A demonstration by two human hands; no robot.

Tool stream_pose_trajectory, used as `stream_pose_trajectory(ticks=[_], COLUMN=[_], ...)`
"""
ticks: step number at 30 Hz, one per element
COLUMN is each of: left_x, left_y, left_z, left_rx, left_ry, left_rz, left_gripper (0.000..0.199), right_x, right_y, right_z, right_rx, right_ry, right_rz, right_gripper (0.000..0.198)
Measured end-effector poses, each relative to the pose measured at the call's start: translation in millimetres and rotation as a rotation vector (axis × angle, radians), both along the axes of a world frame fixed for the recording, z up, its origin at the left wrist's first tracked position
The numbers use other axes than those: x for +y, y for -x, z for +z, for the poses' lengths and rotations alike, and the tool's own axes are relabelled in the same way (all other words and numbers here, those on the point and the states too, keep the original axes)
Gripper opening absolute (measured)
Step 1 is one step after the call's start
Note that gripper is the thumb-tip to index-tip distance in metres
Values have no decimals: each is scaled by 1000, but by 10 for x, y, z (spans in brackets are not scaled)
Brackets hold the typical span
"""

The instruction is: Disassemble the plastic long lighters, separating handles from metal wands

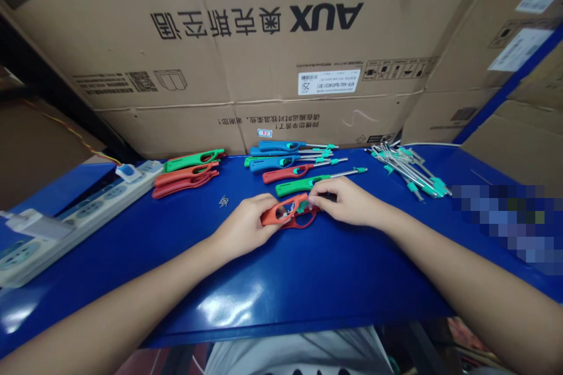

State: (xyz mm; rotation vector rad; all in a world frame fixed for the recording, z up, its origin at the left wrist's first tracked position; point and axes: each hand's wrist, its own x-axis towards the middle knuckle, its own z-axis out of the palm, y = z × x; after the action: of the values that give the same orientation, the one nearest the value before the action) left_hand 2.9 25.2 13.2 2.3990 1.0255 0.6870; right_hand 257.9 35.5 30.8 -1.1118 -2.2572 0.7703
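My left hand [247,224] is closed around the rear of an orange lighter handle [295,203] with a finger loop. At the handle's front end, my right hand [345,201] has its thumb and fingers drawn together in a pinch; what sits between them is mostly hidden. Some teal shows inside the orange handle beside those fingertips. A red lighter handle [308,220] lies just beneath the orange one, partly covered. Behind the hands lies a green lighter [290,187] with a metal tube, and beyond it a red lighter [284,174] and several blue lighters [270,164].
Green and orange-red handles [185,176] are stacked at the left, near small metal screws [224,201]. Metal tubes with teal ends [409,170] lie heaped at the right. A power strip [92,217] runs along the left edge. A cardboard wall [264,76] closes off the back.
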Motion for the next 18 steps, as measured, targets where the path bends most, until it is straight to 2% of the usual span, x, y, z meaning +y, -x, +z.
stream_pose_trajectory(ticks=[7, 13, 18], left_x=[-28, -25, 15], left_y=[-21, -21, 20], left_z=[83, 48, 32], left_rx=[-41, -86, -68], left_ry=[124, 205, 362], left_rz=[33, -45, 50], left_gripper=[25, 26, 31], right_x=[11, 11, 30], right_y=[11, 38, 19], right_z=[16, 13, 18], right_rx=[104, 118, 132], right_ry=[-4, 21, 43], right_rz=[-70, -44, -104], right_gripper=[26, 27, 29])
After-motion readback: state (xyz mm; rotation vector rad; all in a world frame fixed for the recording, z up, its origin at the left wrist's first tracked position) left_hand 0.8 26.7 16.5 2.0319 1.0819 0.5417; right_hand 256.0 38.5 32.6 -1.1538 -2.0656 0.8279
